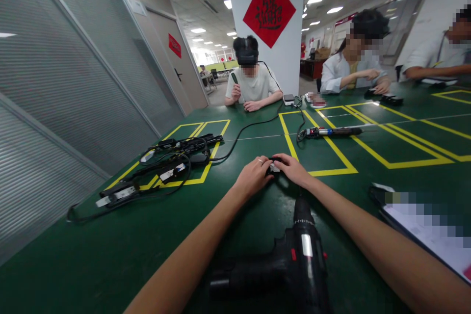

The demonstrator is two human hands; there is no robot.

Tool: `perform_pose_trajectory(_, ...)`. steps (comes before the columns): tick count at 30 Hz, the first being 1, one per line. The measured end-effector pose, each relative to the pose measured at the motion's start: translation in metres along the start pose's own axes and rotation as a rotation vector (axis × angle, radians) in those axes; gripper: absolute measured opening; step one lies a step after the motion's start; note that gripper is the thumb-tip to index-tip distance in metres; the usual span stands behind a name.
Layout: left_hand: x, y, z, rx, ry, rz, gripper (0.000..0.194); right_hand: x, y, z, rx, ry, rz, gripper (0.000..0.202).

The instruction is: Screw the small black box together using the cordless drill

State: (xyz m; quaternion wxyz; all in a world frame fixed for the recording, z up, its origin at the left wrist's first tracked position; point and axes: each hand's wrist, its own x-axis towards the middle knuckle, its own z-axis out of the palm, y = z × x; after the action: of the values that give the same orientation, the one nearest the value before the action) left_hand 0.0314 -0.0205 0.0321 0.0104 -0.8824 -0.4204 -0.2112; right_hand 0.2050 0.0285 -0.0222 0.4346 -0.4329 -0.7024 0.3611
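Note:
Both of my hands meet over the green table and hold a small black object with a white label. My left hand has its fingers curled on the object's left side, and a ring shows on one finger. My right hand grips it from the right with bent fingers. Much of the object is hidden by my fingers, so its kind does not show. Between my forearms a black cordless drill lies on its side, its chuck pointing away from me toward my hands.
Several black power strips with cables lie at the left on the green table. Beyond my right hand is an electric screwdriver. A clipboard with papers lies at the right. Across the table a person holds a screwdriver.

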Motion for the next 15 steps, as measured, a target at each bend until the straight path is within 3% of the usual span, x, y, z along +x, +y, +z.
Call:
perform_pose_trajectory(4, -0.004, -0.009, 0.013, 0.035, 0.052, 0.02, 0.034, -0.001, -0.002, 0.0, -0.022, 0.0, 0.004, 0.032)
perform_pose_trajectory(15, -0.012, -0.011, 0.015, 0.148, 0.092, 0.063, 0.032, -0.006, -0.009, -0.001, -0.101, 0.024, -0.017, 0.034)
